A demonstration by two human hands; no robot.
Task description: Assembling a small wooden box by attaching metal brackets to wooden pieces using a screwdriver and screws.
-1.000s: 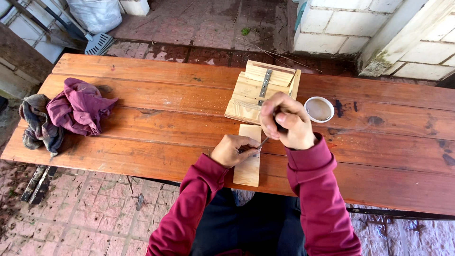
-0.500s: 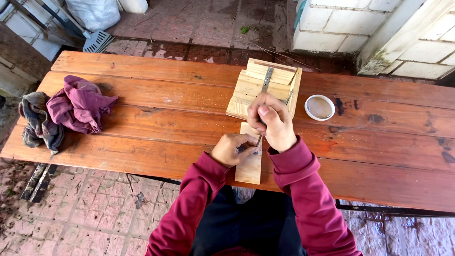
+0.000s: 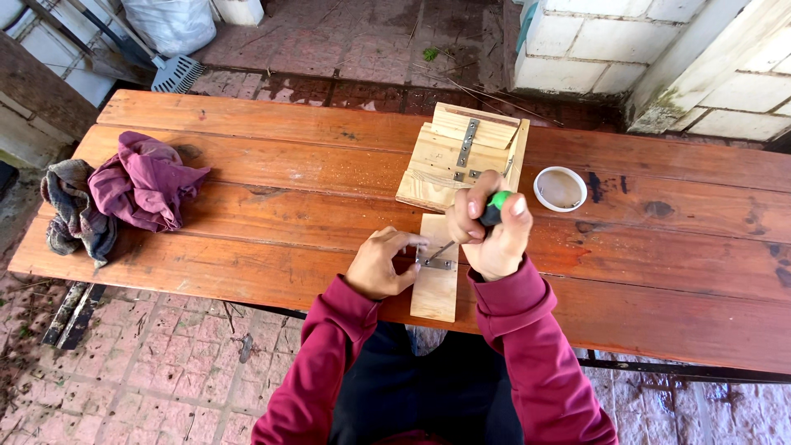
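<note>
My right hand [image 3: 491,228] grips a screwdriver with a green handle [image 3: 497,205]; its shaft slants down-left to a small metal bracket [image 3: 435,263] on a pale wooden plank [image 3: 436,287]. The plank lies across the near edge of the reddish wooden table [image 3: 247,198]. My left hand [image 3: 381,264] rests on the table beside the plank, fingers touching the bracket's left end. Behind my hands lies a stack of pale wooden boards [image 3: 457,156] with a metal strip on top.
A small white tub [image 3: 560,189] stands right of the boards. A purple cloth [image 3: 140,183] and a grey cloth [image 3: 72,213] lie at the table's left end. White block walls rise at the back right; wet brick paving surrounds the table.
My right hand has dropped back slightly toward me and tilted, showing the green handle. The screwdriver tip stays at the bracket; my left hand has hardly moved.
</note>
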